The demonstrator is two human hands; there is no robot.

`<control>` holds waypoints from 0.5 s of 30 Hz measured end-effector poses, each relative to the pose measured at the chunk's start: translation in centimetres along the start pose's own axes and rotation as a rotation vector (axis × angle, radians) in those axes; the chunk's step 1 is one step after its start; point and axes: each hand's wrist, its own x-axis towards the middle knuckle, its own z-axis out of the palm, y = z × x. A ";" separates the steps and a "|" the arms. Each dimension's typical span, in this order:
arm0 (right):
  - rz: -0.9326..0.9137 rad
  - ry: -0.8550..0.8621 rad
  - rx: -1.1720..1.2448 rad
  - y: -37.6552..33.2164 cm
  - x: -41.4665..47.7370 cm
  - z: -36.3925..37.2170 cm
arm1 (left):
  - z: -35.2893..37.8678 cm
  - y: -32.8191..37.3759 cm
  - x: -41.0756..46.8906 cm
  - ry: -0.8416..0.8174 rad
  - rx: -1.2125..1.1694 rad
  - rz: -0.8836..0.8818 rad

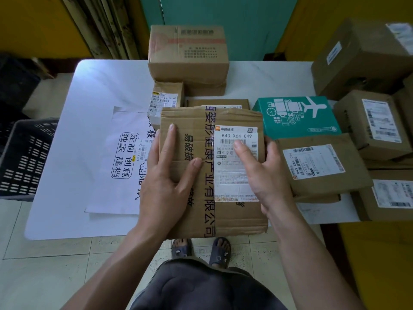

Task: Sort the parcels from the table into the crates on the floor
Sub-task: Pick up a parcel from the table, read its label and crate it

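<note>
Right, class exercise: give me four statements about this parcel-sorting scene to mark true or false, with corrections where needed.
1. The left hand and right hand both hold the flat cardboard parcel. True.
2. The teal box lies left of that parcel. False: it lies to its right.
3. A dark crate stands on the floor beside the table. True.
4. The white mailer bag is in the crate. False: it lies on the table.

Seen from above, two bare hands held a flat cardboard parcel [234,218] over the near edge of a white desk [93,90]. The left hand [165,175] gripped its left edge. The right hand [266,175] gripped its right edge, thumb on the white shipping label [232,186]. Brown boxes [321,166] and a green box [297,117] lay to the right. A dark crate [24,157] stood on the floor [44,276] at left.
</note>
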 end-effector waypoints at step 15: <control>-0.025 0.010 0.014 0.1 -0.9 0.1 | -0.3 0.6 -0.9 -0.041 0.067 -0.012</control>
